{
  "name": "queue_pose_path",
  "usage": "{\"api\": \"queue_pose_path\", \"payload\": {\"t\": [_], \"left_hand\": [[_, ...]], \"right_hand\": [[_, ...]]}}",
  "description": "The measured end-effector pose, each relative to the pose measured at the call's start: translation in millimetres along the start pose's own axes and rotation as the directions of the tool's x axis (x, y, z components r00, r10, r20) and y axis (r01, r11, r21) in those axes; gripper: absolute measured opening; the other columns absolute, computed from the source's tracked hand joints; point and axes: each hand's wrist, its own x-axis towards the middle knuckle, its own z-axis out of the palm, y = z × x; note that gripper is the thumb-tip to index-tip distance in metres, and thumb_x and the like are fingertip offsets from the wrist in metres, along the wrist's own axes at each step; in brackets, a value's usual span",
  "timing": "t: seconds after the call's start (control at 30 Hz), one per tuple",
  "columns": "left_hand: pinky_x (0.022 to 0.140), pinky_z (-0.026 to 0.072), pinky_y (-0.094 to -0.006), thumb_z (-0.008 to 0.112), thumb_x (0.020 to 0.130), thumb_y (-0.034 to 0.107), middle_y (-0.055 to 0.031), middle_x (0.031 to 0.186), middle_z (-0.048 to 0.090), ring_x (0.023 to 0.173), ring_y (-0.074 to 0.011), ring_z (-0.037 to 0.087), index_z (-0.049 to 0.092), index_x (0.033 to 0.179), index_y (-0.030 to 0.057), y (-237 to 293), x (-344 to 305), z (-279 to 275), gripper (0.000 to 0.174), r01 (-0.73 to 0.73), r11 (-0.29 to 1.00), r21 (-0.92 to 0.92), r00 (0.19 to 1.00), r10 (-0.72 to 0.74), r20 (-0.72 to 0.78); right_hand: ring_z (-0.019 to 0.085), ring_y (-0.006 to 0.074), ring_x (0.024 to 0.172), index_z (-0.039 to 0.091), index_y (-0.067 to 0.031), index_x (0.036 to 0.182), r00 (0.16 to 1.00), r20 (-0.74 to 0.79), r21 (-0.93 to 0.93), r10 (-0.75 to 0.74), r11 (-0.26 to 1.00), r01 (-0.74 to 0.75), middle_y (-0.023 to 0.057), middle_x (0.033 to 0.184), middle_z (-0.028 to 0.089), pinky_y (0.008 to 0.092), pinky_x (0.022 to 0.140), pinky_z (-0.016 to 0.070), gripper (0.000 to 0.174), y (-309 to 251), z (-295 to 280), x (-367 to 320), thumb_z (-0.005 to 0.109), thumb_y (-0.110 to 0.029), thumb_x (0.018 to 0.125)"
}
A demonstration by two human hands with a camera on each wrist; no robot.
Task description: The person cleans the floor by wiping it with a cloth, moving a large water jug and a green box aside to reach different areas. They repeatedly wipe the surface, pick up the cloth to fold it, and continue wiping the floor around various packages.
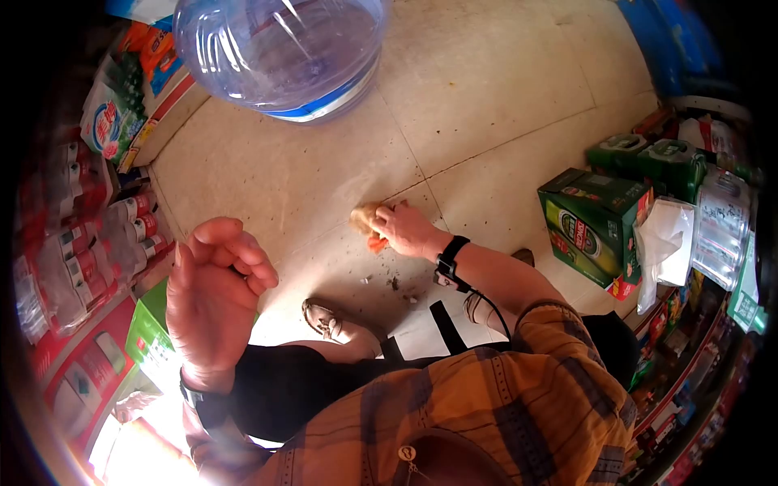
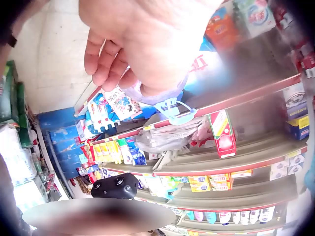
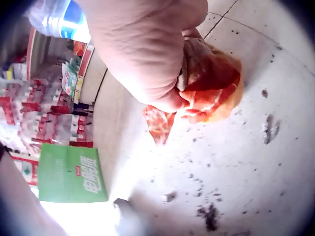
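My right hand point(image 1: 412, 231) is down at the tiled floor point(image 1: 494, 89) and grips a crumpled orange and tan cloth point(image 3: 214, 83), its fingers bent around it. In the right wrist view, a loose orange corner of the cloth hangs below the thumb side. Dark crumbs of dirt point(image 3: 210, 216) and small pale scraps lie scattered on the tiles near the cloth. Raised at the left of the head view, my left hand point(image 1: 215, 300) has loosely bent fingers and holds nothing. In the left wrist view it hangs in front of store shelves.
A large clear water jug point(image 1: 279, 61) stands on the floor ahead. Packed bottles point(image 1: 85, 259) and a green box point(image 1: 150, 328) line the left side. At right are a green carton point(image 1: 596, 227) and tissues point(image 1: 666, 243). My shoe point(image 1: 322, 317) is close to the dirt.
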Motion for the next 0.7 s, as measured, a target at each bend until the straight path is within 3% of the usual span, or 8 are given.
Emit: {"api": "queue_pose_path", "payload": {"t": [0.1,0.37,0.5,0.53,0.57,0.6,0.67,0.7], "left_hand": [[0.083,0.0492,-0.0360,0.042,0.103,0.044,-0.0120,0.104,0.061,0.093,-0.0210,0.059,0.052,0.125,0.0000,-1,-3,-2,0.050,-0.004,1.000,0.007,1.000,0.003,0.013],[0.084,0.0490,-0.0358,0.045,0.102,0.041,-0.0117,0.106,0.060,0.097,-0.0201,0.058,0.051,0.126,0.0001,3,-7,-11,0.048,-0.032,0.999,0.011,0.999,0.032,0.042],[0.084,0.0489,-0.0360,0.045,0.102,0.040,-0.0120,0.107,0.059,0.096,-0.0202,0.058,0.049,0.127,0.0000,2,-6,-9,0.047,-0.035,0.999,0.019,0.999,0.034,0.036],[0.084,0.0489,-0.0360,0.045,0.102,0.040,-0.0120,0.107,0.059,0.096,-0.0202,0.058,0.049,0.127,0.0000,2,-6,-9,0.047,-0.030,0.999,0.018,0.999,0.030,0.033],[0.085,0.0489,-0.0361,0.046,0.102,0.040,-0.0123,0.107,0.059,0.097,-0.0205,0.058,0.049,0.128,-0.0001,2,-5,-10,0.048,-0.027,0.999,0.023,0.999,0.026,0.037],[0.085,0.0489,-0.0363,0.047,0.101,0.040,-0.0125,0.107,0.059,0.097,-0.0207,0.058,0.048,0.128,-0.0001,2,-4,-10,0.048,-0.026,0.999,0.029,0.999,0.024,0.041],[0.086,0.0487,-0.0364,0.049,0.100,0.041,-0.0127,0.108,0.059,0.098,-0.0209,0.058,0.048,0.129,0.0000,1,-3,-10,0.050,-0.018,0.998,0.054,0.999,0.016,0.046],[0.087,0.0486,-0.0365,0.051,0.099,0.043,-0.0130,0.109,0.059,0.099,-0.0212,0.058,0.047,0.130,0.0001,0,-2,-9,0.053,-0.011,0.997,0.080,0.999,0.007,0.048]], "right_hand": [[0.062,0.0251,0.098,0.065,-0.0165,0.113,0.989,0.020,0.538,0.145,0.832,-0.133,0.0043,0.108,0.065,0.0405,0.086,0.0496,0.028,7,-54,3,0.066,-0.029,0.088],[0.062,0.0310,0.099,0.059,-0.0130,0.123,0.636,-0.359,0.326,0.683,0.730,-0.600,0.0131,0.127,0.057,0.0407,0.080,0.0527,0.043,174,-59,-25,0.064,-0.009,0.081],[0.067,0.0266,0.095,0.059,-0.0077,0.121,0.706,-0.429,0.058,0.563,0.797,-0.601,0.0113,0.115,0.064,0.0329,0.076,0.0548,0.035,96,-47,3,0.063,-0.012,0.086],[0.065,0.0189,0.078,0.062,-0.0041,0.110,0.650,-0.484,0.727,0.586,0.683,-0.074,0.0057,0.109,0.065,0.0338,0.069,0.0503,0.022,94,7,18,0.060,-0.014,0.090],[0.062,0.0149,0.069,0.062,-0.0022,0.107,0.722,-0.089,0.983,0.686,-0.057,0.175,0.0046,0.105,0.066,0.0327,0.069,0.0502,0.017,47,-37,25,0.058,-0.015,0.095],[0.061,0.0128,0.069,0.061,-0.0039,0.112,0.767,-0.247,0.740,0.593,0.626,-0.246,0.0048,0.105,0.067,0.0350,0.076,0.0522,0.022,31,2,29,0.055,-0.021,0.099],[0.055,0.0221,0.111,0.054,-0.0103,0.127,0.850,-0.322,0.403,0.417,0.873,-0.276,0.0079,0.122,0.063,0.0390,0.108,0.0402,0.032,-13,14,29,0.053,-0.027,0.100],[0.019,0.0371,0.146,0.027,-0.0212,0.152,0.787,-0.295,0.888,0.542,0.459,0.017,0.0111,0.157,0.025,0.0443,0.120,0.0180,0.062,-15,32,45,0.056,-0.030,0.098]]}}
